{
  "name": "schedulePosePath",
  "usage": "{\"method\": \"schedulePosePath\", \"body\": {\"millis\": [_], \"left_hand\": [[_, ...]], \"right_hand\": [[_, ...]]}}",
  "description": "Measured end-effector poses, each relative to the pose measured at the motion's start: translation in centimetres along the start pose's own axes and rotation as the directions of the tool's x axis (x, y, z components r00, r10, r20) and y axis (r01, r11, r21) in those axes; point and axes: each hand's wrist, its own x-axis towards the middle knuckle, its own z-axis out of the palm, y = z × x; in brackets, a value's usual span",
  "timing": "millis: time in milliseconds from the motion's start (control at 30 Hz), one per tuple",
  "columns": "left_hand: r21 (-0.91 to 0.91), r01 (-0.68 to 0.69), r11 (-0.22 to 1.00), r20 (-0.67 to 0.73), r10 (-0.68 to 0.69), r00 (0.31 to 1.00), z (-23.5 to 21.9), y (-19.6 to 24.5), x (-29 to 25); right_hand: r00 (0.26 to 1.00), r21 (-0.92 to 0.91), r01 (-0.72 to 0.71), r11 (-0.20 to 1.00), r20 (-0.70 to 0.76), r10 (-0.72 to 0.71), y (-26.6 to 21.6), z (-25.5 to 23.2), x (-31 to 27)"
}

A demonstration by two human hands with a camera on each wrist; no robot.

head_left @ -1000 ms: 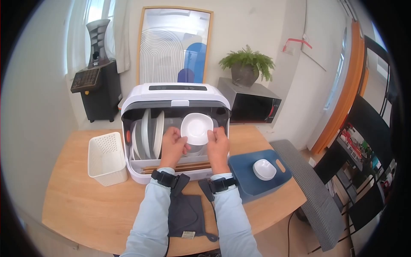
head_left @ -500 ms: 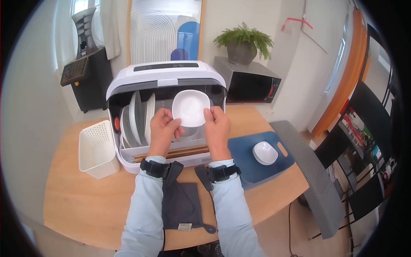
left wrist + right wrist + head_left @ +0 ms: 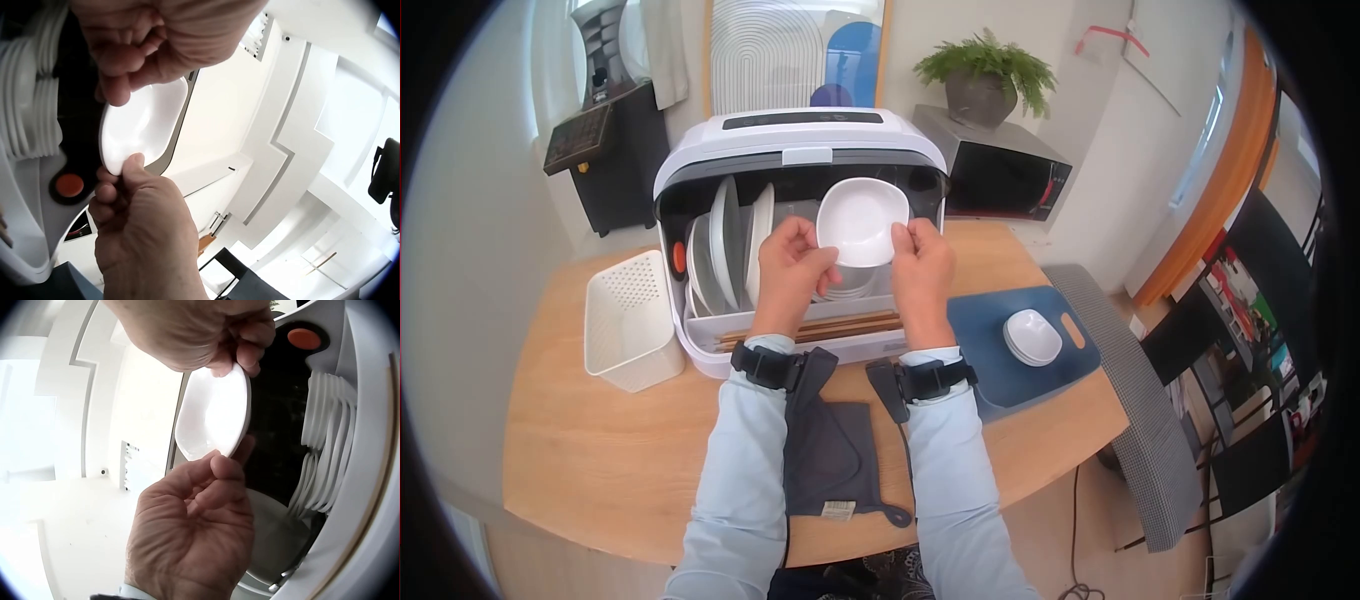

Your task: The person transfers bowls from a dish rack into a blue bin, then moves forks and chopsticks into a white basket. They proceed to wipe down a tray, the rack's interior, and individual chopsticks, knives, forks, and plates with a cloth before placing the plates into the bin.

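A white square bowl [image 3: 862,222] is held up in front of the open white cabinet [image 3: 805,157], its hollow side facing the head camera. The left hand [image 3: 792,275] pinches its lower left edge, and the right hand [image 3: 923,280] grips the lower right edge between thumb and fingers. Both wrist views show the bowl [image 3: 140,122] [image 3: 212,412] between the two hands. Behind it in the cabinet stand upright plates [image 3: 726,245] on the left and stacked white dishes [image 3: 847,286], partly hidden by the hands. Wooden chopsticks [image 3: 840,326] lie along the cabinet's front.
Left of the cabinet stands a white perforated basket [image 3: 635,325]. On the right, small white bowls [image 3: 1033,337] sit stacked on a blue bin [image 3: 990,385]. A dark grey cloth [image 3: 832,462] lies between the forearms. Behind are a microwave [image 3: 1000,178] and a potted plant [image 3: 982,95].
The head view has shifted, so the cabinet and table appear higher in the picture than a second ago. Both hands keep their hold on the bowl, still raised before the cabinet.
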Motion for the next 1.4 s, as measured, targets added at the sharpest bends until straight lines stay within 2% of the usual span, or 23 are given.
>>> {"method": "schedulePosePath", "body": {"millis": [233,667,767,800,900,933,967,1033,1067,1167,1300,1367,1400], "left_hand": [[0.032,-0.006,0.999,0.014,0.005,1.0,-0.2,0.5,0.0],[0.045,-0.051,0.998,0.053,0.049,0.997,0.1,1.4,-0.5],[-0.09,-0.034,0.995,0.102,0.043,0.994,0.3,1.6,-0.6],[-0.114,-0.034,0.993,0.075,0.043,0.996,0.6,1.8,-0.6],[0.15,0.074,0.986,0.027,-0.079,0.997,-0.5,1.1,-0.1],[0.293,0.045,0.955,-0.007,-0.045,0.999,-0.9,-0.2,0.4],[0.455,-0.037,0.89,-0.008,0.045,0.999,-1.1,-1.3,0.5],[0.729,-0.174,0.662,0.032,0.221,0.975,-1.4,-2.7,0.5],[0.812,-0.149,0.565,0.022,0.225,0.974,-1.2,-2.8,0.2],[0.927,-0.101,0.36,0.003,0.263,0.965,-0.3,-1.9,-1.1],[0.964,0.002,0.265,-0.018,0.058,0.998,-0.5,-1.4,-1.4],[0.964,0.017,0.266,-0.024,0.023,0.999,-0.6,-1.5,-1.3],[0.964,0.022,0.265,-0.025,0.006,1.0,-0.6,-1.5,-1.2]], "right_hand": [[0.999,0.005,-0.034,0.999,0.019,0.034,-0.5,-0.2,0.0],[0.997,-0.067,0.074,0.995,-0.031,-0.076,-1.8,-1.0,0.0],[0.991,-0.155,0.081,0.985,-0.09,-0.096,-3.0,-2.4,0.3],[0.99,-0.172,0.063,0.983,-0.111,-0.083,-3.6,-3.3,0.5],[0.985,-0.177,0.035,0.984,-0.16,-0.064,-5.2,-7.0,0.7],[0.984,-0.172,0.027,0.985,-0.17,-0.057,-5.3,-8.4,0.7],[0.983,-0.219,0.023,0.976,-0.171,-0.062,-4.9,-9.8,0.6],[0.983,-0.31,0.014,0.951,-0.168,-0.07,-3.6,-12.8,0.8],[0.98,-0.328,0.033,0.944,-0.177,-0.095,-3.3,-14.2,0.7],[0.992,-0.615,-0.116,0.78,-0.117,0.055,-0.3,-19.0,0.9],[0.987,-0.774,-0.143,0.617,-0.064,0.148,5.3,-23.2,0.3],[0.976,-0.827,-0.165,0.537,-0.057,0.211,7.3,-24.4,-0.1],[0.972,-0.827,-0.173,0.534,-0.056,0.228,8.4,-24.8,-0.2]]}}
